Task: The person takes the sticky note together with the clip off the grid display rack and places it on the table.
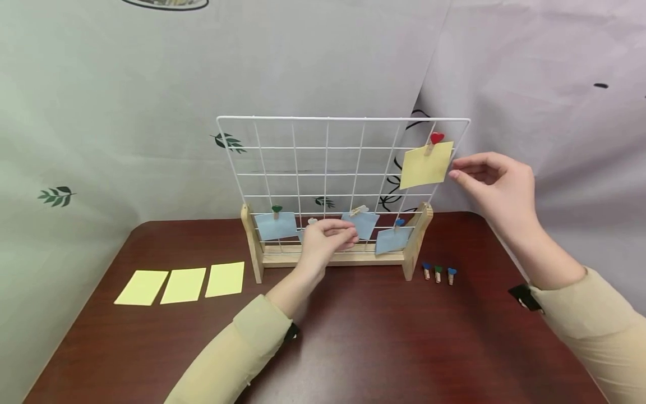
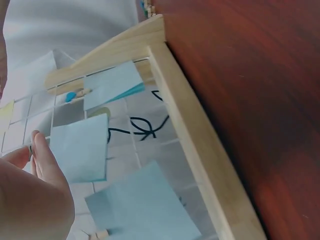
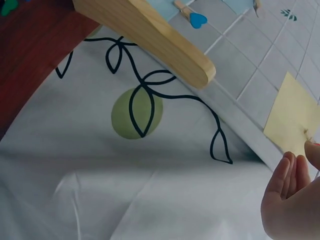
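Observation:
A white wire grid [image 1: 327,148] stands in a wooden base [image 1: 333,259]. A yellow note [image 1: 425,166] hangs at its upper right under a clothespin with a red heart [image 1: 437,137]. My right hand [image 1: 499,182] is beside the note's right edge, thumb and fingertips apart, with nothing seen between them. My left hand [image 1: 328,241] is before the lower grid, fingers loosely bent, holding nothing visible. Near it hang blue notes [image 1: 277,226], several in all, on heart clothespins; the hand partly hides one. In the left wrist view, a blue note [image 2: 80,150] is just beyond its fingertips.
Three yellow notes [image 1: 183,285] lie in a row on the dark red table [image 1: 404,348], left of the stand. To its right lie three small heart clothespins [image 1: 438,274], blue and green. A pale printed cloth [image 1: 323,62] hangs behind.

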Tool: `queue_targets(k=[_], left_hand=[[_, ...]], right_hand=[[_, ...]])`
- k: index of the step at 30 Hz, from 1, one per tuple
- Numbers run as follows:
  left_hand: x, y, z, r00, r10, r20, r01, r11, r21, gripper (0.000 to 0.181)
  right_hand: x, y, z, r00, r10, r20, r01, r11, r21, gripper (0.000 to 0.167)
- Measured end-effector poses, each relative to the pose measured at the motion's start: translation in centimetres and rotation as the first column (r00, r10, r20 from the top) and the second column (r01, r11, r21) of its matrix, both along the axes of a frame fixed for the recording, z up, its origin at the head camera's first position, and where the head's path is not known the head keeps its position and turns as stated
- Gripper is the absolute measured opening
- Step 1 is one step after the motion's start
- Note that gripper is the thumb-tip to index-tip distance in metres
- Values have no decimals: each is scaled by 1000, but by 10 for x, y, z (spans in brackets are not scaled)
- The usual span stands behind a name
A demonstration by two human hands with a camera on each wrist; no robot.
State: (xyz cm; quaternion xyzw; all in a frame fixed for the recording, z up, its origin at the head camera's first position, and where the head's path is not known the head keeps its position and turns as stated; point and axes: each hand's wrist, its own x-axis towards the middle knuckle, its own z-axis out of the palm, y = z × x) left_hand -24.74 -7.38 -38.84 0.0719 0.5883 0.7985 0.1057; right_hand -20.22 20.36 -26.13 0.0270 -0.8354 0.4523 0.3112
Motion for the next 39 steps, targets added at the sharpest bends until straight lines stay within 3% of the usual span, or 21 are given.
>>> queue_targets(k=[7, 12, 17, 20, 25, 29, 34, 39], left_hand=[[-6, 20, 16, 997, 4, -74, -5, 1000, -9, 20], [-9, 29, 27, 986, 8, -165, -18, 998, -61, 17], [-12, 37, 34, 976, 0, -216, -16, 997, -76, 18], [-13, 41, 39, 961, 3, -276, -34, 994, -108, 17], [-12, 48, 46, 921, 24, -388, -109, 974, -197, 15], [-9, 56, 53, 898, 44, -437, -163, 958, -237, 15], [-8, 65, 61, 874, 68, -482, -199, 953, -228, 16], [-7, 68, 66, 863, 101, -495, -227, 953, -201, 16]], right_hand=[[-5, -4, 5, 999, 6, -43, -8, 998, -56, 19], [-8, -9, 9, 996, -5, -87, -3, 996, -84, 18], [-10, -14, 14, 992, 1, -129, -18, 992, -125, 17], [-11, -16, 18, 990, 5, -144, -24, 991, -129, 16], [-12, -21, 24, 987, 14, -161, -33, 993, -116, 17], [-15, -26, 26, 984, 33, -173, -56, 989, -135, 19], [-18, -31, 29, 983, 49, -177, -77, 985, -155, 21], [-18, -33, 31, 987, 26, -161, -46, 992, -116, 22]])
